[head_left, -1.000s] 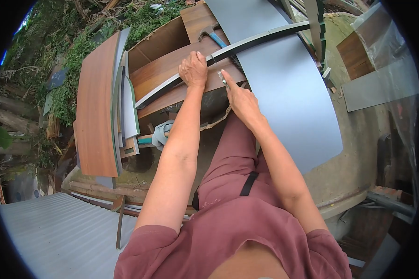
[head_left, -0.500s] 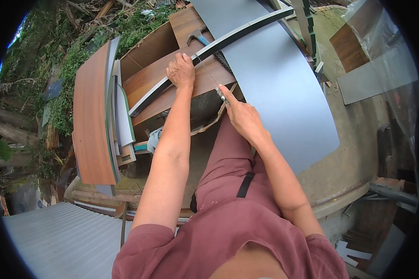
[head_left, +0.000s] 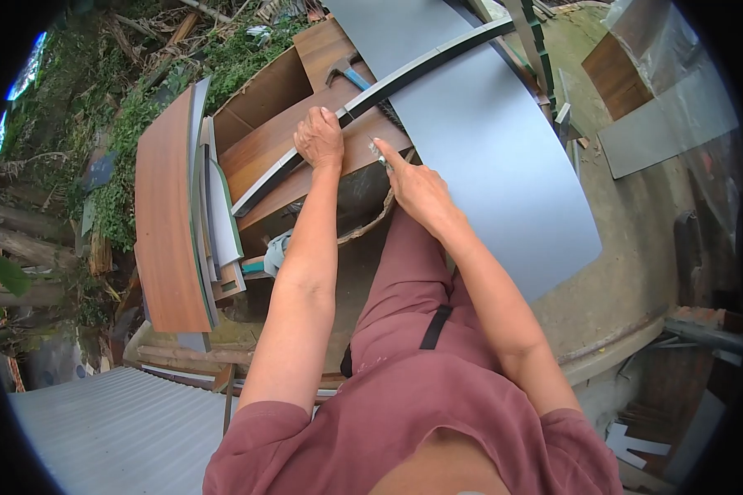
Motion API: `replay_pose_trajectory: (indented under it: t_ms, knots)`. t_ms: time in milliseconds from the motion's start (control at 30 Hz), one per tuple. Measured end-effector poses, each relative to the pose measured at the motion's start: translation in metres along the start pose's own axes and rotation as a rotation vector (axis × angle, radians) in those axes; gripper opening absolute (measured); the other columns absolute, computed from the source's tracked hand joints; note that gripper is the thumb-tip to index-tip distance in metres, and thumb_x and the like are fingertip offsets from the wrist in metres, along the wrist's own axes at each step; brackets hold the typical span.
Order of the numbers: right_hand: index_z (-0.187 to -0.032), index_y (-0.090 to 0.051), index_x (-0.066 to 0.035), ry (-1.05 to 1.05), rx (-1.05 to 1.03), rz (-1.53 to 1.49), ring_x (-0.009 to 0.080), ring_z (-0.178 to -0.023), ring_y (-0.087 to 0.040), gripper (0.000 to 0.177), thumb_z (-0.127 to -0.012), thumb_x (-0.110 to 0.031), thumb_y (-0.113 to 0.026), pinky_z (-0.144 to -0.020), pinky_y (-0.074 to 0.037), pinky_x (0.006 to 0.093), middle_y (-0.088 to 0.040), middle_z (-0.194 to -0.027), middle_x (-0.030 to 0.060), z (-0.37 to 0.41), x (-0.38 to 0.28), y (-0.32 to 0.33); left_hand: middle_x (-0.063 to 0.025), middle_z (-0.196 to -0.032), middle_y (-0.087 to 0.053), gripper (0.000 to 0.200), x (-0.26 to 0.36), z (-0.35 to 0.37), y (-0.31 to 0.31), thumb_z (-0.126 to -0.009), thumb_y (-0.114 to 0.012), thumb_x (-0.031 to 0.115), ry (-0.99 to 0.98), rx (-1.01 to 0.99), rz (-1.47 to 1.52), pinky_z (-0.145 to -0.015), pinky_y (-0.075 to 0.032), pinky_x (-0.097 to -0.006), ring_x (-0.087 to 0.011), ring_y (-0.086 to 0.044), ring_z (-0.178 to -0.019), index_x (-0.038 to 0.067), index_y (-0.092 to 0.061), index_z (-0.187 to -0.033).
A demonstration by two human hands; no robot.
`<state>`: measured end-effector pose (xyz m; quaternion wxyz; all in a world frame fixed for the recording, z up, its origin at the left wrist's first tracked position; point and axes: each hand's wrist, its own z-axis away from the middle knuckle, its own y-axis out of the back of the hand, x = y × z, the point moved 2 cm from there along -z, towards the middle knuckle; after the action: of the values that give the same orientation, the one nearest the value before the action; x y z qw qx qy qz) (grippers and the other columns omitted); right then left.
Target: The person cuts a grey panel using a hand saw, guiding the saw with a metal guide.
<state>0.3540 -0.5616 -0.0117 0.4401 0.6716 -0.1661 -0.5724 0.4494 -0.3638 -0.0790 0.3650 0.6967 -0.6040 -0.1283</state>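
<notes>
A long silver-and-black metal strip (head_left: 450, 56) lies diagonally across a brown wood-grain board (head_left: 264, 148) and a grey-blue panel (head_left: 495, 140). My left hand (head_left: 319, 138) is closed around the strip near its middle. Just to the right, my right hand (head_left: 419, 191) grips the handle of a hacksaw blade (head_left: 377, 152), whose pale, wrapped-looking end sticks out past the index finger. Its thin blade is hard to make out now. Beyond the strip rests a hammer (head_left: 351, 73) with a blue handle, close to the far edge of the board.
Wood-grain panels (head_left: 173, 223) stand stacked on the left, beside a cardboard box (head_left: 264, 95). A teal-and-grey power tool (head_left: 274, 254) lies below the board. Corrugated sheeting (head_left: 115, 429) is at lower left. Another grey panel (head_left: 669, 136) and clear plastic are on the right.
My right hand has drawn slightly up and left, nearer my left hand, and the blade stretched toward the strip no longer shows clearly. My left hand keeps its hold; the view has shifted slightly.
</notes>
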Motion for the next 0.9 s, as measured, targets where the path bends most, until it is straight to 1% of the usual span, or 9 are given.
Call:
replay_pose_trajectory:
  t_ms: [67, 133, 267, 333, 500, 633, 767, 833, 900]
  knots:
    - [-0.144, -0.027, -0.024, 0.016, 0.022, -0.013, 0.0403, -0.07, -0.06, 0.056, -0.092, -0.011, -0.046, -0.067, -0.046, 0.0497, -0.062, -0.074, 0.0203, -0.002, 0.005, -0.01, -0.0115, -0.071, -0.063, 0.022, -0.001, -0.002, 0.001, -0.087, -0.048, 0.026, -0.011, 0.003, 0.004, -0.064, -0.042, -0.0463, -0.0318, -0.059, -0.07, 0.009, -0.053, -0.075]
    - [-0.144, -0.026, -0.026, -0.005, 0.009, 0.033, 0.0401, -0.07, -0.06, 0.057, -0.092, -0.012, -0.046, -0.066, -0.046, 0.0499, -0.062, -0.074, 0.0201, 0.015, 0.007, -0.015, -0.0141, -0.073, -0.063, 0.024, -0.001, 0.0, 0.003, -0.089, -0.045, 0.027, 0.004, -0.045, 0.046, -0.065, -0.043, -0.0484, -0.0352, -0.059, -0.07, 0.008, -0.055, -0.08]
    - [-0.144, -0.026, -0.027, -0.048, -0.027, 0.023, 0.0401, -0.07, -0.06, 0.057, -0.092, -0.012, -0.046, -0.065, -0.046, 0.0503, -0.062, -0.074, 0.0205, 0.045, 0.011, -0.008, -0.0153, -0.071, -0.062, 0.023, -0.001, 0.0, 0.002, -0.089, -0.045, 0.027, 0.006, -0.009, 0.08, -0.064, -0.043, -0.0483, -0.0344, -0.06, -0.07, 0.009, -0.054, -0.079]
    - [-0.143, -0.028, -0.026, -0.003, 0.01, 0.003, 0.04, -0.064, -0.062, 0.057, -0.091, -0.011, -0.044, -0.059, -0.048, 0.0514, -0.062, -0.068, 0.0195, 0.045, 0.012, -0.006, -0.0154, -0.071, -0.062, 0.023, -0.001, 0.003, 0.003, -0.089, -0.045, 0.027, 0.018, -0.031, 0.062, -0.064, -0.043, -0.0481, -0.034, -0.06, -0.071, 0.009, -0.055, -0.079]
    - [-0.142, -0.031, -0.024, 0.073, 0.107, 0.029, 0.0408, -0.066, -0.063, 0.054, -0.091, -0.011, -0.045, -0.06, -0.049, 0.0521, -0.063, -0.072, 0.0218, -0.034, 0.001, -0.029, -0.0153, -0.071, -0.062, 0.022, 0.003, 0.003, 0.01, -0.088, -0.046, 0.027, -0.001, -0.017, 0.036, -0.064, -0.043, -0.0475, -0.0333, -0.06, -0.071, 0.009, -0.055, -0.079]
    - [-0.141, -0.031, -0.024, 0.083, 0.164, 0.063, 0.0411, -0.065, -0.063, 0.055, -0.09, -0.012, -0.046, -0.06, -0.048, 0.0527, -0.063, -0.07, 0.0218, -0.043, -0.003, -0.031, -0.013, -0.072, -0.063, 0.021, 0.0, 0.002, 0.006, -0.088, -0.046, 0.026, -0.004, -0.019, 0.052, -0.064, -0.043, -0.0471, -0.033, -0.06, -0.071, 0.009, -0.055, -0.079]
    - [-0.142, -0.03, -0.025, 0.02, 0.049, 0.033, 0.041, -0.065, -0.062, 0.056, -0.09, -0.012, -0.046, -0.058, -0.048, 0.0524, -0.062, -0.069, 0.0221, 0.014, 0.009, -0.024, -0.0097, -0.071, -0.062, 0.018, 0.001, 0.004, 0.004, -0.086, -0.048, 0.024, -0.011, 0.012, 0.031, -0.063, -0.042, -0.0438, -0.0301, -0.059, -0.069, 0.011, -0.055, -0.076]
    - [-0.145, -0.024, -0.028, -0.008, 0.026, 0.063, 0.0405, -0.066, -0.061, 0.059, -0.092, -0.014, -0.046, -0.062, -0.046, 0.0515, -0.061, -0.07, 0.0207, 0.039, 0.01, -0.024, -0.0104, -0.072, -0.063, 0.02, 0.001, 0.005, 0.003, -0.087, -0.048, 0.026, 0.009, -0.002, 0.04, -0.065, -0.042, -0.0454, -0.0313, -0.059, -0.07, 0.01, -0.055, -0.077]
    - [-0.145, -0.024, -0.028, -0.039, -0.039, 0.054, 0.0406, -0.067, -0.061, 0.059, -0.092, -0.013, -0.046, -0.063, -0.046, 0.0515, -0.062, -0.07, 0.0209, 0.036, 0.003, -0.018, -0.0112, -0.073, -0.064, 0.022, 0.0, 0.007, 0.005, -0.088, -0.047, 0.027, 0.01, -0.013, 0.051, -0.066, -0.043, -0.047, -0.0325, -0.06, -0.071, 0.009, -0.054, -0.078]
